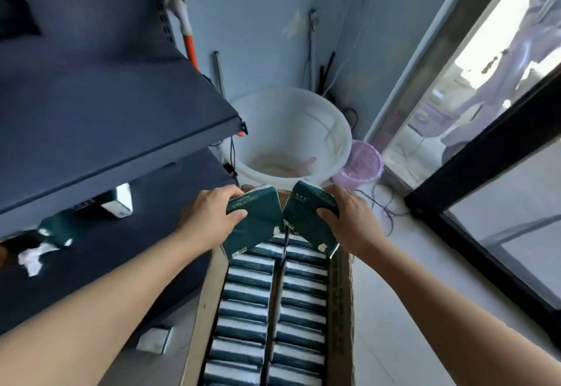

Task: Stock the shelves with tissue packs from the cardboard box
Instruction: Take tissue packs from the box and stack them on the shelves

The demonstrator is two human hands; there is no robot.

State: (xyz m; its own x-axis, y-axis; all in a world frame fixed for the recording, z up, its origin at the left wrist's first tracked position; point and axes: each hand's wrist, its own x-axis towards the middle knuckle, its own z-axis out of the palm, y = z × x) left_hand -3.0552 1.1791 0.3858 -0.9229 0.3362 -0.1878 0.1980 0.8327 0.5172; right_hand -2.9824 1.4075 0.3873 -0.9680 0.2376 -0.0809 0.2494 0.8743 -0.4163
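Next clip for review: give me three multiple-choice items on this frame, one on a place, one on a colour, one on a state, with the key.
1. Where does the white tub stand?
A. Beyond the cardboard box's far end
B. On the upper shelf
C. Inside the box

2. What colour is the small basket beside the tub?
A. Orange
B. Pink-lilac
C. Black

3. What are the hands doing?
A. Both hang idle
B. Only the right holds a pack
C. Each grips one pack

Key: 1 A, it sits on the floor past the box; 2 B, pale pink plastic; 3 C, left hand and right hand each clasp a green tissue pack.
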